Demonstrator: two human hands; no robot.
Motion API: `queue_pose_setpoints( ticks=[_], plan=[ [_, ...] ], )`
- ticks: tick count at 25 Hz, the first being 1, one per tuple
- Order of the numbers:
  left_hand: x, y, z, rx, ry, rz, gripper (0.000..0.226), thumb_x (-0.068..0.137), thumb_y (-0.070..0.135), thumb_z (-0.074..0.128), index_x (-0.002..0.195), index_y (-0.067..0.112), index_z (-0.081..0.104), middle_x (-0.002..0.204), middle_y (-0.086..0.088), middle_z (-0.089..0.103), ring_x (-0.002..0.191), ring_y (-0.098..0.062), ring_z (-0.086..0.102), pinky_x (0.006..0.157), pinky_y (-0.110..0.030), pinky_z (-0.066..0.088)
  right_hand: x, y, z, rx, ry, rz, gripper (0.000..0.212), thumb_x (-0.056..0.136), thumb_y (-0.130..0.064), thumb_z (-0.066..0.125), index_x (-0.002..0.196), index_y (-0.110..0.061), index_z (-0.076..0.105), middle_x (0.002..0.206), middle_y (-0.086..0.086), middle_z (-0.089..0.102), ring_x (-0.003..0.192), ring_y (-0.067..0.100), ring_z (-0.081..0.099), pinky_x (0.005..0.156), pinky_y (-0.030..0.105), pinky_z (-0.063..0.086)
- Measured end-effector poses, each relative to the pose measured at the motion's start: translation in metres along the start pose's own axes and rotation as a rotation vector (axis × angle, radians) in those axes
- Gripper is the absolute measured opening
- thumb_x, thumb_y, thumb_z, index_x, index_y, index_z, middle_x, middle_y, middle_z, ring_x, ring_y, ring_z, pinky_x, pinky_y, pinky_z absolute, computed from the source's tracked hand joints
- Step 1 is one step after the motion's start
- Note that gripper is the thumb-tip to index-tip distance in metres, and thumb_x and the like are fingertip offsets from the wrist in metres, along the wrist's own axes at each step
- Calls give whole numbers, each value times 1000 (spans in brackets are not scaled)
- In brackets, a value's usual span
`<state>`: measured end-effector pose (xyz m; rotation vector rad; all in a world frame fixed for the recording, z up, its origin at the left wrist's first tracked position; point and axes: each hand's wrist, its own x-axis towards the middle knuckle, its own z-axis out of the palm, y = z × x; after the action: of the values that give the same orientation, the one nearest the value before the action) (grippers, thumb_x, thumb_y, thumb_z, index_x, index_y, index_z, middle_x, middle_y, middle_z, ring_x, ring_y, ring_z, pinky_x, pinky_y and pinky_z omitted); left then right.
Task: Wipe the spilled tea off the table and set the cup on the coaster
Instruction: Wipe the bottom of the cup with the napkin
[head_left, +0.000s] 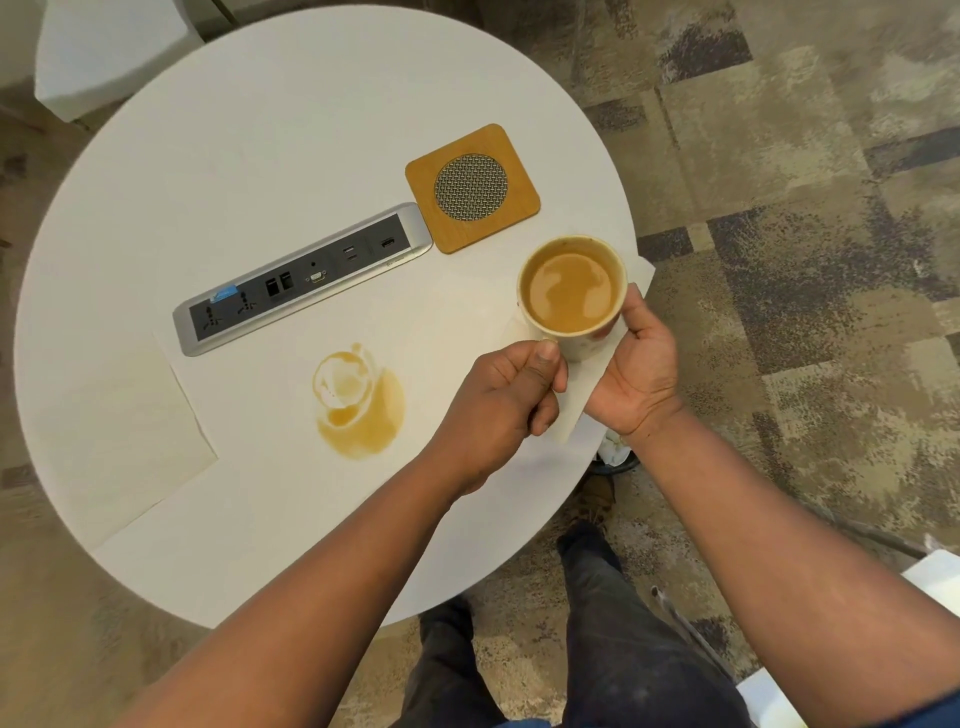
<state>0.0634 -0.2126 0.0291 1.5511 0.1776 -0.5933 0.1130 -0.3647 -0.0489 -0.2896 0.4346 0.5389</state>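
Note:
A paper cup (570, 291) full of milky tea is lifted above the right side of the round white table (291, 130). My left hand (506, 400) grips its lower side with thumb and fingers. My right hand (636, 364) holds a white napkin (584, 387) against the underside of the cup. A brown tea puddle (361, 402) with a ring mark lies on the table left of my hands. The square wooden coaster (471, 187) with a round mesh centre sits bare, just beyond the cup.
A silver power and socket strip (304, 278) lies across the table's middle. A second white napkin (119, 436) lies flat at the table's left edge. Patterned carpet (779, 208) and my legs (597, 623) show below and right of the table.

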Motion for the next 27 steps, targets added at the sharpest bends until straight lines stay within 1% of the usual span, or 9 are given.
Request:
queue_pose_setpoints(
  ticks=[2, 5, 9, 13, 15, 17, 20, 23, 27],
  plan=[
    [-1, -1, -2, 108, 45, 24, 41, 108, 36, 44, 82, 12, 65, 56, -3, 48, 54, -11, 40, 55, -19, 34, -2, 0, 2, -23, 27, 1, 71, 103, -57, 26, 109, -7, 76, 113, 16, 71, 100, 32, 69, 84, 44, 56],
    [-2, -6, -3, 314, 168, 108, 34, 104, 39, 52, 86, 22, 76, 79, -3, 64, 73, -5, 54, 66, -12, 37, -2, 2, 1, -35, 64, 3, 67, 103, -57, 30, 111, -8, 75, 116, 16, 70, 104, 32, 68, 94, 43, 50],
    [-2, -10, 3, 339, 260, 228, 23, 102, 32, 57, 89, 25, 75, 92, 1, 61, 91, -5, 56, 76, -9, 39, -3, 5, 6, 4, 54, 15, 66, 103, -56, 31, 110, -7, 74, 114, 19, 69, 96, 34, 68, 70, 38, 57],
    [-3, -15, 9, 211, 266, 176, 30, 104, 31, 54, 88, 15, 73, 88, -1, 70, 71, -8, 61, 71, -32, 53, -1, 5, 4, -29, 49, 26, 67, 102, -58, 31, 113, -8, 73, 115, 19, 66, 87, 33, 66, 68, 36, 52],
    [-4, -14, 10, 112, 209, 154, 35, 105, 31, 50, 88, 8, 70, 82, -4, 70, 69, -12, 64, 71, -38, 57, -1, 5, 2, -67, 20, 90, 71, 99, -64, 29, 133, -8, 58, 129, 22, 50, 81, 34, 58, 64, 35, 48],
    [-4, -12, 8, 27, 159, 156, 37, 105, 29, 47, 84, 5, 66, 78, -1, 68, 73, -15, 64, 74, -31, 55, -2, 5, 2, -58, -5, 118, 72, 100, -63, 29, 147, -11, 42, 139, 22, 43, 94, 36, 57, 70, 40, 53],
    [-3, -8, -1, -21, 119, 168, 37, 107, 25, 43, 78, 10, 59, 77, -4, 63, 71, -16, 58, 71, -22, 48, -3, 3, 3, -18, -10, 103, 66, 103, -56, 29, 147, -9, 41, 137, 22, 53, 109, 38, 62, 83, 50, 56],
    [-2, -7, -13, 0, 83, 176, 37, 107, 24, 41, 76, 11, 58, 74, -8, 59, 67, -14, 55, 67, -16, 43, -1, -1, 1, -59, 0, 109, 68, 102, -53, 30, 154, -9, 33, 154, 21, 39, 138, 39, 42, 109, 56, 40],
    [0, 0, -24, 27, 20, 176, 36, 104, 25, 41, 74, 13, 58, 74, -7, 58, 64, -10, 54, 64, -14, 42, -1, -8, 4, -104, 11, 98, 67, 104, -52, 27, 154, -9, 32, 155, 22, 37, 138, 39, 42, 112, 55, 37]
  ],
)
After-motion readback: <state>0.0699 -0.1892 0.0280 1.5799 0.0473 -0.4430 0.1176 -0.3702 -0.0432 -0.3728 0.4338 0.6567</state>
